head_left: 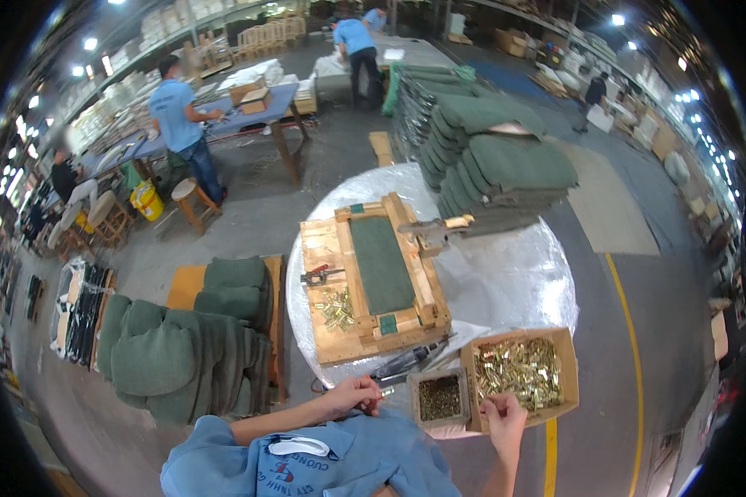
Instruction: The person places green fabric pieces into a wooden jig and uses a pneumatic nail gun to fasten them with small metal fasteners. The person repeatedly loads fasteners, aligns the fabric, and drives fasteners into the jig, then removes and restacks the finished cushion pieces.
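Observation:
My left hand (356, 396) is closed in a pinch beside a dark power tool (402, 362) on the round table's near edge. Whatever sits between those fingers is too small to make out. My right hand (504, 414) is at the near rim of a cardboard box (569, 364), its fingers curled together; what they hold is hidden. Many shiny brass-coloured metal fittings (514, 373) fill that box. Between my hands stands a small square tray (466, 398) of tiny dark-gold pieces (439, 398). Beyond them, a dark green padded panel (381, 265) lies in a wooden frame (340, 240).
Loose fittings (337, 309) and a red-handled clamp (322, 275) lie on the wooden board. The round table (514, 282) has a silvery wrapped top. Green cushions are stacked behind it (506, 166) and on the left floor (182, 356). Co-workers (178, 116) stand farther off.

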Demonstrator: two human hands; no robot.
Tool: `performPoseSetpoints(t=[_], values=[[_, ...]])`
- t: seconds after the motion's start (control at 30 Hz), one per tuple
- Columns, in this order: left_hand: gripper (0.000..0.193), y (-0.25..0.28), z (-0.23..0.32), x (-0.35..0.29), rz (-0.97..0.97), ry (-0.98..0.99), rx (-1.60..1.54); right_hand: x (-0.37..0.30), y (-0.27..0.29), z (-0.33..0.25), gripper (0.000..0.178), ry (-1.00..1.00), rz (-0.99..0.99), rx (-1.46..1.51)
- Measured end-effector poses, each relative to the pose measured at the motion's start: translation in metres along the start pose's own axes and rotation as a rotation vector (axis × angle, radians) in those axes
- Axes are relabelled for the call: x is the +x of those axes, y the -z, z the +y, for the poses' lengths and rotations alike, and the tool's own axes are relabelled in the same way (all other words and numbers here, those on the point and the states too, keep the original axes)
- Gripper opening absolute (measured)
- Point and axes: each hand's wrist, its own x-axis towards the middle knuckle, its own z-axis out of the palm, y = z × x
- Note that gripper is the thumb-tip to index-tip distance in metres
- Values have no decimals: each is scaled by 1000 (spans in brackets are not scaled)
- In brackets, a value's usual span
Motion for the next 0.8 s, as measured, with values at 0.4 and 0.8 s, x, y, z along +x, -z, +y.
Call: performPoseSetpoints(t=[0.4,0.8], values=[[18,-43,78,14,-88,-99,46,18,-97,-27,22,111,-66,216],[19,-49,104,4,-229,-64,220,26,-106,-53,25,175,-275,106]])
